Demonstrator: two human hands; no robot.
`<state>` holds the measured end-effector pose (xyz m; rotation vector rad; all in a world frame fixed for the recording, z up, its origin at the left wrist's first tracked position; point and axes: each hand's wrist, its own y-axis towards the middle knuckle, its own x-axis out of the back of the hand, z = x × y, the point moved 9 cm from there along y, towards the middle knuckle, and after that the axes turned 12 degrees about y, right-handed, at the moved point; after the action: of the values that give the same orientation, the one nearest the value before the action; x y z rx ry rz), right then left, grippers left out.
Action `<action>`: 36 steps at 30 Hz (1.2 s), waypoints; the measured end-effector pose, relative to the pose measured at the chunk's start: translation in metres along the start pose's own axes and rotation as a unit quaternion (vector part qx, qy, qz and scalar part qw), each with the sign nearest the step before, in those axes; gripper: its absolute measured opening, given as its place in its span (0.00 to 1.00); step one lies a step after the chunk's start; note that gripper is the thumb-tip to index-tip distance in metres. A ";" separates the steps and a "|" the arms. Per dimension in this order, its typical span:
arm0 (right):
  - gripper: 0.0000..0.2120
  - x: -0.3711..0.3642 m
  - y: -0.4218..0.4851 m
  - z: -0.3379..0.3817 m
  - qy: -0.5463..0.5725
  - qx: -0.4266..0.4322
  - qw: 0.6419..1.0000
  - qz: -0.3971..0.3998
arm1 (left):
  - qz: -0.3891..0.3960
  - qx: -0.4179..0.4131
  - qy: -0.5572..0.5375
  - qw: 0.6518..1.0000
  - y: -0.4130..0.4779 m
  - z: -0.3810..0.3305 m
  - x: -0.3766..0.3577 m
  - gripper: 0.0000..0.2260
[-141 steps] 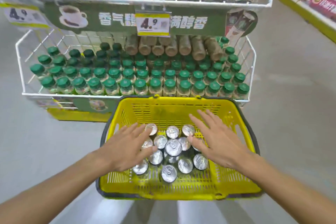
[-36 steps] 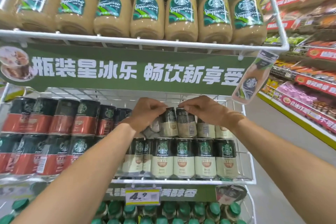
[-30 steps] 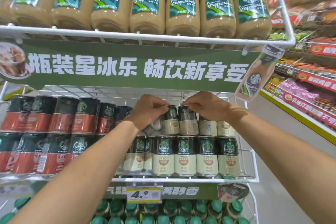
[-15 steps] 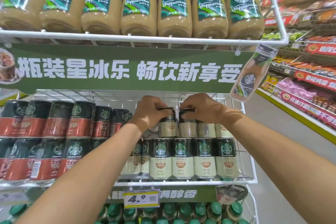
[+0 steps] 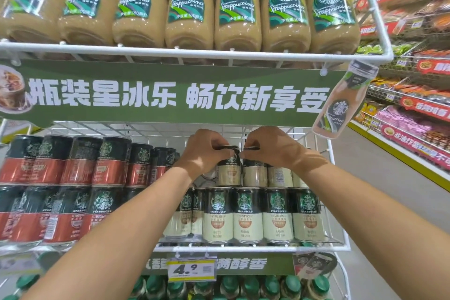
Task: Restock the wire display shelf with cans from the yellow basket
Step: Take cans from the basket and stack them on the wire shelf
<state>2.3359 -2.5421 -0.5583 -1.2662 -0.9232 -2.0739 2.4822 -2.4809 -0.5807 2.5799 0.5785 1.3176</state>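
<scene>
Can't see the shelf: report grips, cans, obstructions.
Left grip pinching left cream can by its rim, right grip the right cream can. Both upright atop lower row. Nothing blocking them.

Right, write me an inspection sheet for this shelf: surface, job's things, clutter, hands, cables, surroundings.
Surface: white wire shelf, middle tier.
Job's things: cream espresso cans in a bottom layer, a second layer on top; yellow basket not in view.
Clutter: nothing seen.
Hands: left hand grips the top of an upper can; right hand grips the neighbouring can.
Cables: nothing seen.
Surroundings: red mocha cans to the left, Frappuccino bottles above, green banner, price tag, green-capped bottles below, stocked aisle shelves to the right.
</scene>
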 end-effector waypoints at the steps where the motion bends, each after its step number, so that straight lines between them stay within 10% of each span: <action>1: 0.14 -0.001 0.000 0.002 -0.013 0.007 1.000 -0.002 | 0.004 0.000 -0.003 1.000 0.001 0.001 0.000 0.05; 15: 0.09 0.010 -0.012 -0.021 0.184 -0.022 0.982 0.038 | 0.019 0.011 -0.180 0.983 -0.007 0.021 -0.011 0.07; 26: 0.08 0.011 -0.017 -0.010 0.097 -0.010 0.995 0.020 | 0.026 -0.014 0.012 0.999 -0.012 -0.007 -0.007 0.04; 36: 0.30 0.022 -0.081 0.022 -0.003 -0.084 0.996 -0.008 | 0.108 -0.028 0.295 0.949 -0.072 -0.038 0.023 0.28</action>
<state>2.2789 -2.4759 -0.5531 -1.3547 -0.7767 -2.2004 2.4456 -2.4061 -0.5656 2.2257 0.3325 2.1686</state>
